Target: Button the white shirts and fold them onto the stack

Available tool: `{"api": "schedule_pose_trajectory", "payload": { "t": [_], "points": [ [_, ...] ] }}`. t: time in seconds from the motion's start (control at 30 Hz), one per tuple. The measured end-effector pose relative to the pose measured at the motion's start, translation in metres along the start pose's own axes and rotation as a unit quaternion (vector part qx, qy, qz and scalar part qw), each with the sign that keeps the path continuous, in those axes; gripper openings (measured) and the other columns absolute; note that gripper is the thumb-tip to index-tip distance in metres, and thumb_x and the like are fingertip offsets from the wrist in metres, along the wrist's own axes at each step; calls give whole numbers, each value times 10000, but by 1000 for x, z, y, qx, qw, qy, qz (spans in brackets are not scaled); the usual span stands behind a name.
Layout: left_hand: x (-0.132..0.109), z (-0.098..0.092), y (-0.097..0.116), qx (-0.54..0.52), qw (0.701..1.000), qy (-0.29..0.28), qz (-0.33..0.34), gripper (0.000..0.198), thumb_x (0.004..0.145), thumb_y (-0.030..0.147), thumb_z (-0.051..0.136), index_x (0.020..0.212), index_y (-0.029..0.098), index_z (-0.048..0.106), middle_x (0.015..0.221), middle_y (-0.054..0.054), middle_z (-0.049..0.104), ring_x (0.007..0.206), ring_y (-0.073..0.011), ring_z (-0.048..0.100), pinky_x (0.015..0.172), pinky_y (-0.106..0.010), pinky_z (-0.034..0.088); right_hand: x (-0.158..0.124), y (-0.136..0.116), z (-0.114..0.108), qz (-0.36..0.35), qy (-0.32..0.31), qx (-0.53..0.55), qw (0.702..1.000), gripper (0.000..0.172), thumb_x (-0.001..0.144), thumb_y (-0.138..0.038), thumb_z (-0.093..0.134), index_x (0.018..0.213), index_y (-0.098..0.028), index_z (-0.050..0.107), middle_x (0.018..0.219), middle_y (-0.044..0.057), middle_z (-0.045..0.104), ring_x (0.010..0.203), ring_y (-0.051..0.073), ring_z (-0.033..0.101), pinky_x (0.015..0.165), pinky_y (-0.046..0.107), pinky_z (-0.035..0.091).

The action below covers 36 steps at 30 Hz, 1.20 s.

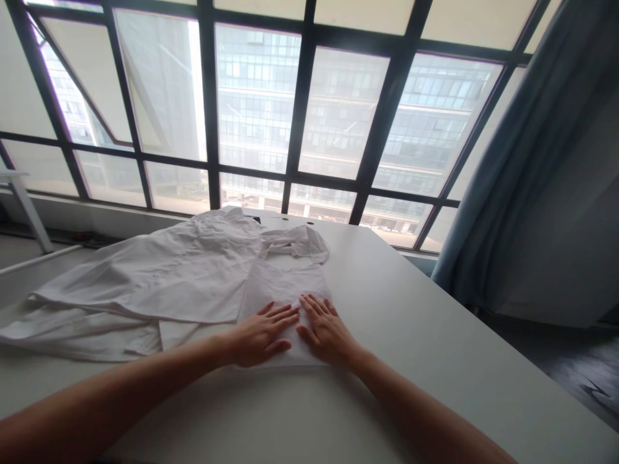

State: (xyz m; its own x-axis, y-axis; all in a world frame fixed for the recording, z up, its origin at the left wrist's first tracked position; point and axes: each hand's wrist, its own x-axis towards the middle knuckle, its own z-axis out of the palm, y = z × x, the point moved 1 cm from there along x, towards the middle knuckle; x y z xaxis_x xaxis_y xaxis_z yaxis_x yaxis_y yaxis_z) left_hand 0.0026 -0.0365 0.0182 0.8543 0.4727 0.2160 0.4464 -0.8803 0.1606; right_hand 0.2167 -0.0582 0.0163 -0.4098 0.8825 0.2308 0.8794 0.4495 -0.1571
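Folded white shirt (285, 303) flat under both hands' spread fingers (285, 314), on table (411, 322).

A white table (416, 309) fills the lower frame beneath a wide window, bearing a folded white shirt (285, 290) at centre, its collar toward the glass, and a second, rumpled white shirt (145, 277) spread at left.

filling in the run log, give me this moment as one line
left hand: flat on folded shirt | right hand: flat on same shirt | second shirt: spread to the left | table: white
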Motion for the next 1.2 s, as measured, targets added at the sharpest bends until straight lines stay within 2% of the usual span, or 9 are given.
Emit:
{"api": "schedule_pose_trajectory", "payload": {
  "t": [0.1, 0.27, 0.4, 0.5, 0.57, 0.67, 0.87, 1.0, 1.2],
  "points": [
    [-5, 13, -11, -17, 998, -58, -28, 722, 1001, 614, 273, 1560, 158, 293, 1613, -140, 250, 1507, -262, 202, 1230, -452, 132, -1, 8, 7, 40, -91, -2, 995, 796, 977, -639, 263, 1575, -113, 242, 1637, 125, 192, 1522, 265, 131, 1229, 481, 71],
    [-13, 8, -13, -11, 995, -80, -64, 805, 957, 698, 288, 1575, 184, 252, 1631, -140, 171, 1521, -310, 90, 1218, -527, 79, -10, 18, -5, 66, -144, -3, 987, 899, 912, -760, 273, 1586, -168, 215, 1644, 117, 157, 1520, 300, 125, 1210, 530, 83],
    [-18, -8, 9, -28, 995, -93, -30, 823, 922, 716, 376, 1544, 179, 341, 1597, -164, 276, 1493, -360, 206, 1187, -564, 187, -17, 9, -26, 51, -94, -9, 994, 746, 928, -724, 333, 1381, -181, 571, 1438, 168, 545, 1322, 325, 497, 1132, 513, 285],
    [-18, -19, 21, -73, 994, -74, 26, 627, 962, 628, 406, 1429, 226, 526, 1467, -110, 525, 1367, -293, 469, 1138, -434, 354, -18, 2, -35, 69, -10, 7, 998, 603, 1004, -595, 290, 1058, -181, 726, 1096, 131, 730, 1021, 256, 670, 992, 417, 429],
    [-14, -20, 16, -80, 996, -31, 24, 536, 1006, 547, 363, 1378, 223, 574, 1408, -95, 588, 1305, -249, 538, 1108, -379, 400, -15, 2, -33, 69, 24, 10, 997, 509, 1015, -516, 346, 1128, -170, 702, 1179, 133, 706, 1105, 253, 641, 1009, 398, 423],
    [-5, -9, -11, -20, 999, 22, -29, 615, 1002, 541, 365, 1436, 126, 500, 1519, -173, 440, 1419, -298, 397, 1170, -449, 317, -8, 11, -18, 61, -1, -2, 998, 527, 986, -470, 440, 1387, -148, 555, 1479, 152, 504, 1377, 283, 441, 1146, 454, 297],
    [-3, 13, -65, 25, 991, -16, -134, 818, 945, 691, 343, 1509, 101, 387, 1605, -185, 240, 1506, -305, 187, 1211, -438, 197, 3, 41, 2, 76, -76, 17, 994, 580, 1024, -483, 288, 1522, -204, 388, 1606, 93, 308, 1495, 230, 242, 1216, 517, 92],
    [-5, 8, -71, 25, 984, -38, -175, 816, 938, 713, 318, 1537, 159, 341, 1615, -152, 238, 1502, -276, 218, 1206, -432, 169, 3, 50, 0, 149, -89, 5, 985, 636, 1024, -518, 249, 1557, -176, 303, 1633, 109, 224, 1517, 234, 164, 1208, 542, 77],
    [-2, 8, -69, 47, 990, -28, -130, 819, 930, 726, 326, 1539, 179, 342, 1630, -131, 202, 1521, -278, 128, 1212, -420, 123, 5, 45, -1, 83, -52, -3, 995, 617, 1017, -488, 309, 1538, -158, 342, 1618, 118, 272, 1513, 212, 181, 1221, 497, 42]
  ]
}}
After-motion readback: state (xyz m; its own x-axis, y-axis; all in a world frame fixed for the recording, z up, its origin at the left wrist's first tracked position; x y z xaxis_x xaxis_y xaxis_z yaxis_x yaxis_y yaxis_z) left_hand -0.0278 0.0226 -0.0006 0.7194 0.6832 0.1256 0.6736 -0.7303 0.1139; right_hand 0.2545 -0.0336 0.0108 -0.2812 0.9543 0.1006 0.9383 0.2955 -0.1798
